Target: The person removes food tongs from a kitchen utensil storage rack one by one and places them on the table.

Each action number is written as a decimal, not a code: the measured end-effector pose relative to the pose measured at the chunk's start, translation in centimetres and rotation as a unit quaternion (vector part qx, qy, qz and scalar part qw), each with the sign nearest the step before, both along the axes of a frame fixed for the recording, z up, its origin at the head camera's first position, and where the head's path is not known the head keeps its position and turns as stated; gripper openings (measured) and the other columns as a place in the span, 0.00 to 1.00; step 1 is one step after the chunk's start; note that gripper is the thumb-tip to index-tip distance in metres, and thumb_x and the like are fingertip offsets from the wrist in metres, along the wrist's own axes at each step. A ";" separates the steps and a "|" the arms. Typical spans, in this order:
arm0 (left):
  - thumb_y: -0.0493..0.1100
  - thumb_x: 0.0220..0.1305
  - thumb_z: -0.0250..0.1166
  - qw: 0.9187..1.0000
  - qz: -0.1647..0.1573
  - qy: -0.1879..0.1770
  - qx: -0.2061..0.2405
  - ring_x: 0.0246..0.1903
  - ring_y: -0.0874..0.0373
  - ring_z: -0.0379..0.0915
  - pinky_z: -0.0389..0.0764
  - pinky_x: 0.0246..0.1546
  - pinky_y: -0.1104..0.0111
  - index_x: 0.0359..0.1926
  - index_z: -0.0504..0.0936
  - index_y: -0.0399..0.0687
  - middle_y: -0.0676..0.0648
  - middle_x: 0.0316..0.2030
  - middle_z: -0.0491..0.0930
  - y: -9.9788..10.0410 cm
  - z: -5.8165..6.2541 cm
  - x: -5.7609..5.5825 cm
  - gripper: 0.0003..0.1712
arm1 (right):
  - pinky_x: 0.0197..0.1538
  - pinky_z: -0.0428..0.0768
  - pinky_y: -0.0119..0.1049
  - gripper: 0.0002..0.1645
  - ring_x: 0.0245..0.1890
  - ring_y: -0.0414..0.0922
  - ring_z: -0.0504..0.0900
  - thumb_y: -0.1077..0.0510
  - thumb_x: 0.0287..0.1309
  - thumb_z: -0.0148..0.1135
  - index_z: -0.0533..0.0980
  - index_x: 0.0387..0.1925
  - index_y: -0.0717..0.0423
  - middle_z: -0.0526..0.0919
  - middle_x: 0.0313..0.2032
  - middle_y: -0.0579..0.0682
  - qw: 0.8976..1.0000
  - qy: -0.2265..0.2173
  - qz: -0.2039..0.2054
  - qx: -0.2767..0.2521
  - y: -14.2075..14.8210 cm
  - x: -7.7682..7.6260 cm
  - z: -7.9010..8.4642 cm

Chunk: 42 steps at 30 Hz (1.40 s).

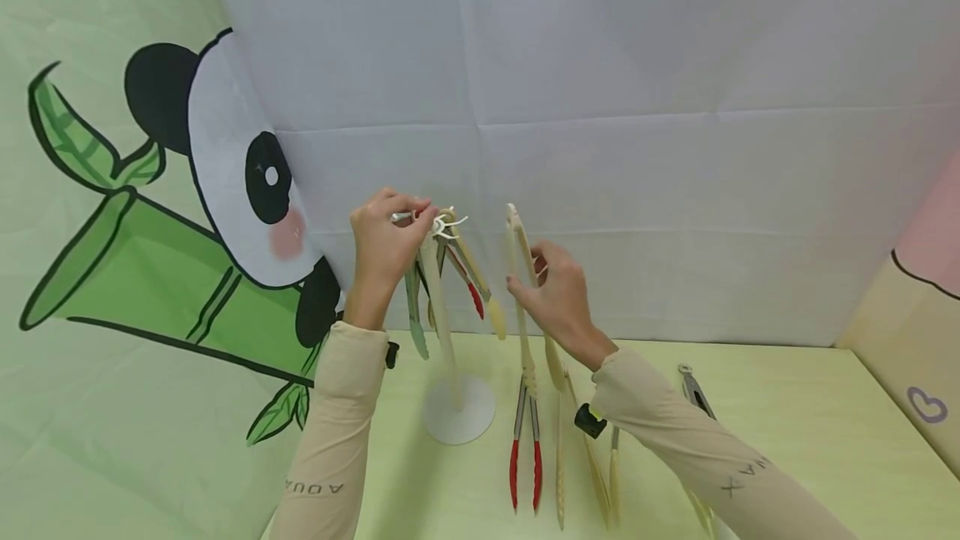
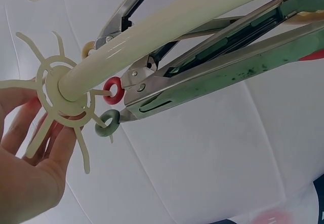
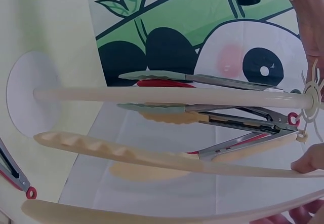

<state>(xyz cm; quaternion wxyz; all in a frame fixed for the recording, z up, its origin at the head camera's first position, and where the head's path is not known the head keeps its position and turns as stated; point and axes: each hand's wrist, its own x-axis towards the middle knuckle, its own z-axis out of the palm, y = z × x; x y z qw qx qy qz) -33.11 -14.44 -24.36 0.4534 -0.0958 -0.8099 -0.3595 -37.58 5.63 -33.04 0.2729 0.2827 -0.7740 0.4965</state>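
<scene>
My left hand point(image 1: 386, 240) grips the hooked top ring point(image 2: 46, 100) of a cream hanging stand point(image 1: 447, 336), with fingers bent behind the ring. From its hooks hang several metal tongs: a green-tipped pair point(image 2: 202, 74) by a green loop, others with red tips point(image 1: 476, 300) and beige tips point(image 1: 497, 319). To the right of the stand, my right hand point(image 1: 558, 294) holds beige tongs point(image 3: 121, 153) upright, hinge end up and the two arms spread downward. Thumb and fingers lie on opposite arms of these tongs, near the upper end.
The stand's round white base point(image 1: 459, 419) rests on the pale yellow table point(image 1: 795, 415). Red-tipped tongs point(image 1: 515, 461) and several beige-tipped ones point(image 1: 596, 477) lie in front, with grey-handled tongs point(image 1: 697, 392) farther right. A white cloth wall point(image 1: 637, 173) rises behind, a panda print on the left.
</scene>
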 end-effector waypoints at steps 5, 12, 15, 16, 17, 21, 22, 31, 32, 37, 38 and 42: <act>0.37 0.48 0.67 1.000 -0.003 0.003 0.002 0.29 0.50 0.74 0.79 0.32 0.64 0.29 0.84 0.36 0.40 0.26 0.75 0.0 0.1 -0.1 0.08 | 0.23 0.71 0.32 0.15 0.20 0.44 0.70 0.59 0.40 0.65 0.73 0.32 0.59 0.73 0.24 0.51 1.000 -0.008 0.004 0.002 0.6 0.0 0.0; 0.37 0.48 0.66 1.000 0.003 0.010 -0.003 0.28 0.52 0.74 0.79 0.32 0.65 0.29 0.84 0.36 0.40 0.26 0.75 0.0 0.2 0.0 0.07 | 0.22 0.71 0.32 0.15 0.20 0.44 0.69 0.58 0.40 0.66 0.73 0.32 0.58 0.73 0.24 0.51 1.000 -0.007 0.007 0.003 1.7 0.0 -0.1; 0.37 0.48 0.66 1.000 0.002 0.008 -0.003 0.28 0.52 0.75 0.79 0.32 0.65 0.29 0.84 0.36 0.41 0.26 0.75 0.0 0.2 0.0 0.07 | 0.22 0.71 0.33 0.15 0.20 0.44 0.69 0.59 0.40 0.66 0.73 0.32 0.59 0.73 0.24 0.52 1.000 -0.008 0.006 0.002 2.1 0.0 -0.2; 0.37 0.48 0.66 1.000 0.002 0.007 -0.003 0.29 0.52 0.75 0.79 0.32 0.65 0.29 0.84 0.37 0.41 0.26 0.75 0.0 0.2 0.0 0.07 | 0.23 0.71 0.33 0.15 0.20 0.44 0.70 0.59 0.39 0.66 0.73 0.32 0.59 0.73 0.24 0.52 1.000 -0.009 0.006 0.002 2.2 0.0 -0.2; 0.37 0.48 0.66 1.000 0.001 0.006 -0.002 0.29 0.53 0.75 0.79 0.32 0.65 0.29 0.84 0.37 0.42 0.26 0.75 0.0 0.2 0.0 0.07 | 0.23 0.71 0.33 0.15 0.20 0.44 0.70 0.59 0.39 0.66 0.73 0.32 0.59 0.73 0.24 0.52 1.000 -0.011 0.006 0.002 2.3 0.0 -0.2; 0.37 0.48 0.67 1.000 -0.005 0.007 0.002 0.29 0.54 0.75 0.79 0.33 0.64 0.30 0.84 0.37 0.42 0.26 0.75 0.0 0.2 0.0 0.07 | 0.23 0.72 0.33 0.16 0.21 0.46 0.71 0.60 0.38 0.67 0.73 0.32 0.60 0.74 0.24 0.52 1.000 -0.016 0.005 0.002 2.8 0.1 -0.2; 0.37 0.48 0.67 1.000 -0.007 0.007 0.004 0.29 0.54 0.75 0.79 0.33 0.64 0.29 0.84 0.37 0.42 0.26 0.75 0.0 0.2 0.0 0.07 | 0.23 0.72 0.33 0.16 0.21 0.46 0.71 0.60 0.38 0.67 0.73 0.32 0.60 0.74 0.24 0.52 1.000 -0.017 0.004 0.002 2.8 0.1 -0.2; 0.30 0.47 0.65 1.000 -0.020 0.010 0.012 0.29 0.45 0.74 0.77 0.34 0.56 0.29 0.82 0.28 0.34 0.26 0.74 1.5 1.2 1.7 0.07 | 0.22 0.72 0.32 0.16 0.20 0.44 0.71 0.60 0.38 0.67 0.73 0.32 0.59 0.74 0.24 0.51 1.000 -0.010 0.005 0.004 3.8 0.2 -0.5; 0.30 0.47 0.65 1.000 -0.019 0.008 0.012 0.30 0.44 0.74 0.77 0.34 0.56 0.29 0.81 0.27 0.34 0.26 0.74 1.8 1.4 2.0 0.07 | 0.22 0.71 0.32 0.16 0.19 0.44 0.71 0.60 0.38 0.67 0.73 0.32 0.59 0.74 0.24 0.51 1.000 -0.007 0.004 0.005 3.9 0.2 -0.6; 0.30 0.48 0.64 1.000 -0.018 0.003 0.014 0.30 0.45 0.74 0.78 0.35 0.59 0.30 0.81 0.27 0.35 0.26 0.74 2.0 1.5 2.4 0.07 | 0.21 0.70 0.32 0.16 0.19 0.44 0.70 0.59 0.38 0.67 0.73 0.32 0.59 0.74 0.23 0.51 1.000 0.007 0.002 0.008 4.5 0.5 -0.7; 0.30 0.48 0.64 1.000 -0.019 0.002 0.015 0.30 0.45 0.75 0.78 0.35 0.59 0.30 0.81 0.27 0.35 0.26 0.74 2.0 1.6 2.4 0.07 | 0.20 0.70 0.32 0.16 0.18 0.44 0.70 0.59 0.38 0.67 0.73 0.32 0.59 0.74 0.23 0.51 1.000 0.009 0.003 0.008 4.6 0.6 -0.7; 0.30 0.48 0.65 1.000 -0.022 0.001 0.017 0.31 0.45 0.75 0.78 0.34 0.59 0.30 0.82 0.28 0.35 0.26 0.74 1.8 1.6 2.4 0.07 | 0.20 0.71 0.31 0.15 0.18 0.43 0.70 0.58 0.39 0.67 0.73 0.31 0.59 0.74 0.23 0.51 1.000 0.011 0.004 0.011 5.0 0.6 -1.0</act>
